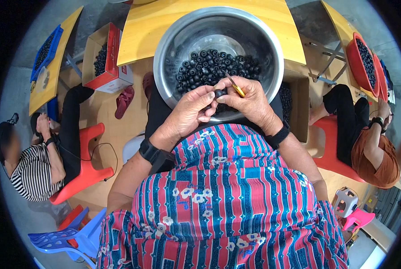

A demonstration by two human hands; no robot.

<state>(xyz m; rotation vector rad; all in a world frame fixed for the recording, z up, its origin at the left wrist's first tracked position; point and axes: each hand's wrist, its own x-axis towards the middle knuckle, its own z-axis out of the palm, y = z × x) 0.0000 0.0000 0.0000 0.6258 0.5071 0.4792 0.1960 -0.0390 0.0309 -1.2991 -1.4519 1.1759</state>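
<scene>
A large steel bowl [164,49] rests on my lap, holding several small round black pieces [209,67]. My left hand [189,112] pinches one black piece [219,93] at its fingertips over the bowl's near rim. My right hand [250,103] grips a thin tool with a yellow handle [236,87], its metal tip pointing up over the pile and close to the held piece. Both wrists wear black bands. My striped red and blue patterned top fills the lower middle.
A yellow wooden table [142,31] stands beyond the bowl. A red-and-white box [113,67] of black pieces sits at the left, a brown carton [299,103] to my right. Seated people work on red chairs at left [34,166] and right [370,148]. Red basins [359,62] stand upper right.
</scene>
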